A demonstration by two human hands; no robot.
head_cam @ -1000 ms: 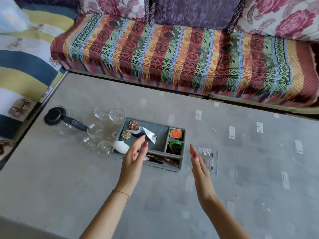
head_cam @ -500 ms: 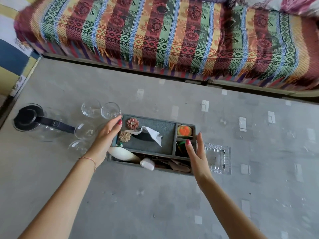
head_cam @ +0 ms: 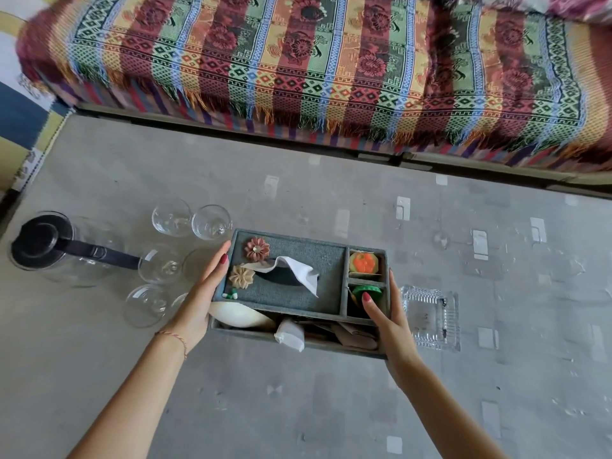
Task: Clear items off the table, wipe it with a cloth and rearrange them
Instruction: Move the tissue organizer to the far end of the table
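Note:
A grey fabric tissue-box organiser (head_cam: 291,294) sits on the grey table (head_cam: 298,409), with a white tissue (head_cam: 299,268) sticking out of its top. Two fabric flowers decorate its left end, and small orange and green items fill its right compartments. A white oval object and papers lie in its front slot. My left hand (head_cam: 198,303) grips the organiser's left end, thumb on the top edge. My right hand (head_cam: 392,323) grips the right end, its thumb hooked over the rim of the green compartment.
Several clear drinking glasses (head_cam: 212,221) stand just left of the organiser, close to my left hand. A glass jug (head_cam: 63,256) with a black lid and handle is farther left. A clear glass ashtray (head_cam: 430,316) sits right of the organiser. A sofa (head_cam: 331,67) with a striped cover borders the table's far edge.
Both hands have reached forward from in front of the organiser and closed on its two ends. The view has tilted down and nearer to the table.

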